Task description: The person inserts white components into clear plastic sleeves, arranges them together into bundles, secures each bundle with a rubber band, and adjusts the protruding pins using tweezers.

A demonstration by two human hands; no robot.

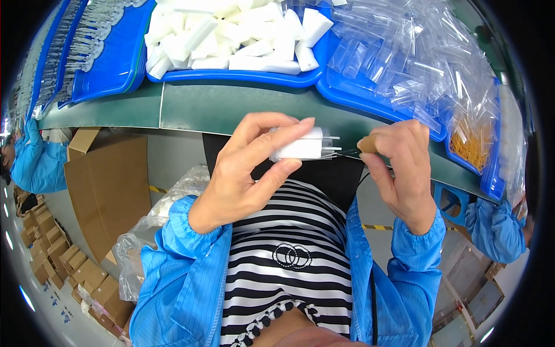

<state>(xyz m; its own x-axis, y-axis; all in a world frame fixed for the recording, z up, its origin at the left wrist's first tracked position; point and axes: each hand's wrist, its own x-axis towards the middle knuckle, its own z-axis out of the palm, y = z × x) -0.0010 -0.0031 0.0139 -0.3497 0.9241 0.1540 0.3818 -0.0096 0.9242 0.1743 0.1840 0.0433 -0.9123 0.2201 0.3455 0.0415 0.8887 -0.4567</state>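
Above my lap, near the table edge, my left hand (245,165) is closed around a small white plug-like block (302,146). Two thin prongs stick out of the block's right end, and clear plastic seems to surround it. To the right, my right hand (403,168) has thumb and index finger brought close together, with a tan finger cot (367,144) on one fingertip. Fine shiny strands show between that fingertip and the prongs. Whether the right fingers pinch something small cannot be made out.
Beyond my hands, blue trays on the green table (231,107) hold white plastic housings (202,40), clear plastic sleeves (399,63) and orange rubber bands (469,141). Pronged parts (95,40) fill trays at left. A large cardboard box (110,185) stands below; blue-sleeved people sit at both sides.
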